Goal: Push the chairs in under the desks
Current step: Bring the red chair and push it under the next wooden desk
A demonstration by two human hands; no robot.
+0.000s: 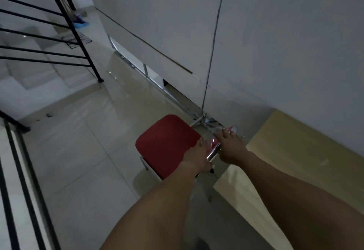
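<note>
**Both hands on the red chair beside the desk**

I see the chair (pixel 167 145) standing on the tiled floor (pixel 78 161), its red seat facing up and its near-right edge just beside the near-left corner of the desk (pixel 295 151). The seat is out in the open, not under the desktop. The pale wooden desk runs along the wall (pixel 275 43) on the right side of my view, its far edge touching the wall.

My left hand (pixel 197 157) lies on the right edge of the seat, fingers pointing forward; the frame is blurred there, so I cannot tell whether they curl round the edge or only press on it. My right hand (pixel 230 147) grips the chrome tube of the chair's frame (pixel 213 152), fingers wrapped over it, between the seat and the desk's left edge. The two hands are just beside each other, the tube between them.

Past the chair, thin metal legs (pixel 199 120) meet at the foot of the wall, and a cable (pixel 214 33) runs down the wall to that point. A black stair railing (pixel 65 23) stands at the far-left side of the floor, well apart from the chair, with steps going down behind it. A small mat (pixel 76 40) lies on the floor far off near the railing
</note>
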